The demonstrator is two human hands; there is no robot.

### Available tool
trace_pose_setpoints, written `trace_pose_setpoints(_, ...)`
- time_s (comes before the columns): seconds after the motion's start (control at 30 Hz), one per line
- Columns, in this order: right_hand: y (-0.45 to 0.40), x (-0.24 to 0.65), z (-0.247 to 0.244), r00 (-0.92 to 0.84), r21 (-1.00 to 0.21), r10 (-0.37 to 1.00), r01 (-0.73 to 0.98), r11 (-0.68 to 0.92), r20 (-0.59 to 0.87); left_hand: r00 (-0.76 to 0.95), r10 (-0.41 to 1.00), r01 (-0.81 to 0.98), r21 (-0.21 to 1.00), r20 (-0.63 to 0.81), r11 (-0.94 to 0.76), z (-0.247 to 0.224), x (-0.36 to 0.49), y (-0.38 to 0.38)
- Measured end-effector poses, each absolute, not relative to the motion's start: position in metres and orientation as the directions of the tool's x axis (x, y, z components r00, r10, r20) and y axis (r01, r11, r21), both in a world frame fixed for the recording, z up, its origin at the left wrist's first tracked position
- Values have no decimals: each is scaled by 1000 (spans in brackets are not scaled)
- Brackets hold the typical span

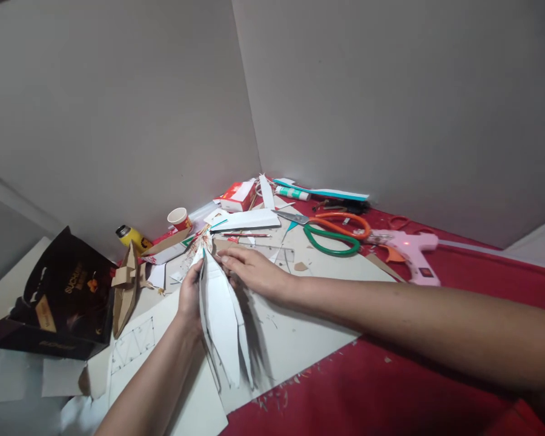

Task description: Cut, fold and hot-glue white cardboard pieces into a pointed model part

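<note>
A long, leaf-shaped piece of folded white card (220, 321) points toward me over the pale board. Its panels are spread apart at the near end. My left hand (191, 293) is closed round its left side near the far tip. At the right side of that same tip, my right hand (254, 270) has its fingers bent in against the card, with the fingertips partly hidden. Just beyond lie a red pencil (247, 235), a clear ruler (279, 254) and large scissors (333, 233) with one orange and one green handle.
A pink glue gun (413, 251) with a lit red light lies right of the scissors. At left are a black box (68, 297), a brown cardboard boat shape (126, 290), a yellow bottle (134, 238) and a paper cup (178, 219). Grey walls (163, 109) meet behind the red-covered table.
</note>
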State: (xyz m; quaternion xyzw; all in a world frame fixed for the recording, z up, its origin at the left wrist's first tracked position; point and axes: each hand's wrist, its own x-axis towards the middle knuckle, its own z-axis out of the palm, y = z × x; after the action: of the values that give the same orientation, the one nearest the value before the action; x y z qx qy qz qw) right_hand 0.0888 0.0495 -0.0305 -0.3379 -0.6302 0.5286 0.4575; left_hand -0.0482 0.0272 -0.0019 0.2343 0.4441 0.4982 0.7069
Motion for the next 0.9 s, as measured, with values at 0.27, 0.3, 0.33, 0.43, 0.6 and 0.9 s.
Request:
trace_pose_setpoints(0.27, 49, 75, -22, -271, -964, 930, 16, 264, 250, -29, 911, -567, 757, -411, 323, -7, -51, 30)
trace_pose_setpoints(0.3, 50, 75, -21, -260, -953, 926, 55, 297, 274, -46, 910, -569, 760, -411, 314, -7, -51, 30)
trace_pose_setpoints(0.33, 51, 74, -20, -257, -942, 922, 93, 322, 290, -63, 910, -569, 764, -410, 305, -7, -50, 30)
trace_pose_setpoints(0.43, 53, 74, -19, -265, -922, 915, 157, 353, 305, -112, 910, -556, 784, -400, 276, -10, -49, 29)
trace_pose_setpoints(0.6, 54, 73, -22, -249, -894, 897, 177, 412, 365, -169, 915, -518, 822, -368, 235, -15, -47, 26)
trace_pose_setpoints(0.9, 60, 66, -38, -143, -925, 928, 118, 361, 344, -236, 920, -461, 869, -314, 179, -24, -44, 27)
